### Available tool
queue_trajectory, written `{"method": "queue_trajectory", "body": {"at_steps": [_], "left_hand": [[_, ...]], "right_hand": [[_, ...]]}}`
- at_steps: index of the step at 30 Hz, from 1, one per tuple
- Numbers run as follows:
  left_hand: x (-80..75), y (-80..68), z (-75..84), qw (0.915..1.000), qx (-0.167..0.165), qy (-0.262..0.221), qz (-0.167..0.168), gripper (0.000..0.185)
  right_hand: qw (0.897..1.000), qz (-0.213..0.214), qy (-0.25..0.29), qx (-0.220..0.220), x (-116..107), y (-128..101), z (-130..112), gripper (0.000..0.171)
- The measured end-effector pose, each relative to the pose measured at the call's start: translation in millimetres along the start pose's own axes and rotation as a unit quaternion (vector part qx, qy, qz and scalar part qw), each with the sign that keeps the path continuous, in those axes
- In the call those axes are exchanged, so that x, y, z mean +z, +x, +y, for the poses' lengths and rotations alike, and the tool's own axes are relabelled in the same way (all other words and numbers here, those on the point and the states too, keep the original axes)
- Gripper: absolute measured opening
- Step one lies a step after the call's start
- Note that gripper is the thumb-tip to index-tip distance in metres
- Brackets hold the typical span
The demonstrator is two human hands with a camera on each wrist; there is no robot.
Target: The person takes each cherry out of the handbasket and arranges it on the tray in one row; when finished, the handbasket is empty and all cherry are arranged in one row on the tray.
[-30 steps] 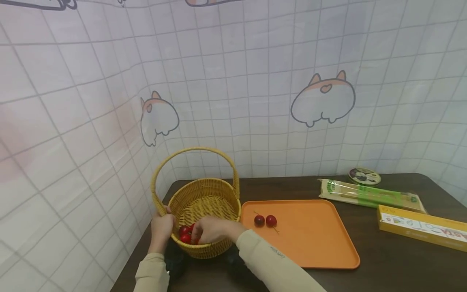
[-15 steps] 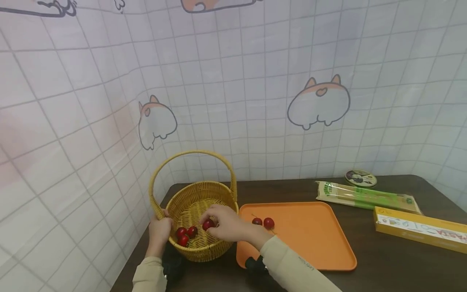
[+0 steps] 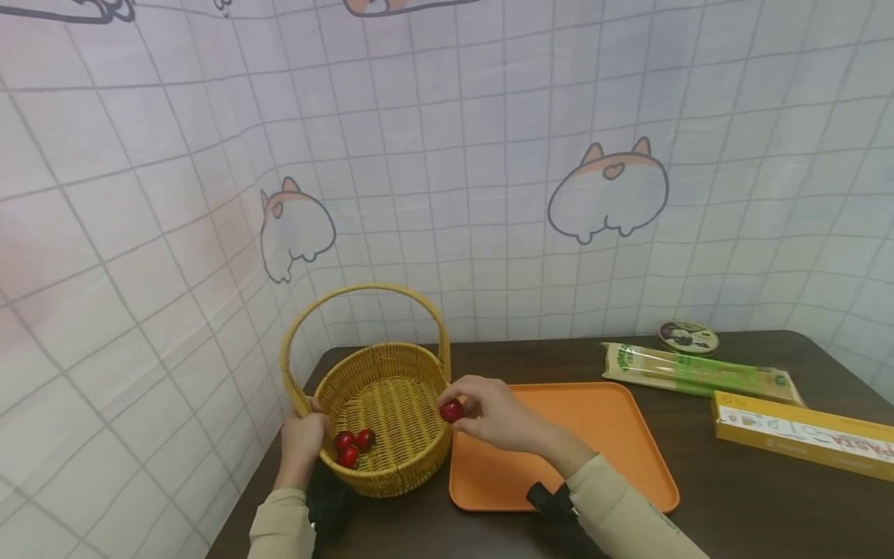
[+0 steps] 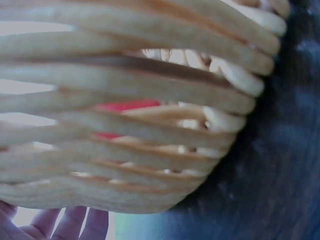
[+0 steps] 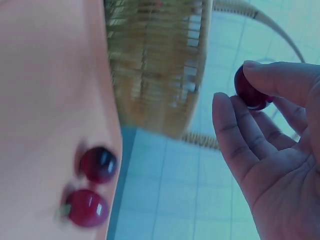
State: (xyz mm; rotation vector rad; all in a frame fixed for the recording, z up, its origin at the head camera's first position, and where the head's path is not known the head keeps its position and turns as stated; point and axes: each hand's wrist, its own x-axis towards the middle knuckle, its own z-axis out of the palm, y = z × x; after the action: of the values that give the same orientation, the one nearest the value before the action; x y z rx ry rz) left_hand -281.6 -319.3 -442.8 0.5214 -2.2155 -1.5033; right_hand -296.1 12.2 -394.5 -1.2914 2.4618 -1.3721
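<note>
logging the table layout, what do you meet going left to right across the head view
left hand → cherries in the basket → cherry held by right hand → orange tray → round tin → yellow pasta box

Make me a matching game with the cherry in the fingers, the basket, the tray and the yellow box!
Things:
1. cherry
2. basket
3. tray
4. yellow box

Descriptions:
A. orange, lying flat on the table
B. at the table's right edge
C. pinched by the right hand
D. woven, gripped at its rim by the left hand

Pairs: 1-C, 2-D, 3-A, 4-B
</note>
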Motion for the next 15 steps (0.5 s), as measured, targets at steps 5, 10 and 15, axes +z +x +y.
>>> {"method": "queue_trajectory", "body": {"at_steps": [5,10,15], "left_hand": [[-1.1,-0.5,-1.0,1.0,-0.006,0.007,0.001,0.029],[-2.0,-1.1,-1.8,0.9999,-0.007,0.013,-0.003,0.029],[-1.2,-1.1,-0.3,0.9998,-0.008,0.015,-0.005,0.029]], "right_hand": [[1.0,0.016,-0.008,0.02,-16,-17,16,0.037],[0.997,0.036,-0.047,0.048,-32,-31,33,0.035],[0.99,0.056,-0.096,0.083,-46,-41,53,0.034]]}}
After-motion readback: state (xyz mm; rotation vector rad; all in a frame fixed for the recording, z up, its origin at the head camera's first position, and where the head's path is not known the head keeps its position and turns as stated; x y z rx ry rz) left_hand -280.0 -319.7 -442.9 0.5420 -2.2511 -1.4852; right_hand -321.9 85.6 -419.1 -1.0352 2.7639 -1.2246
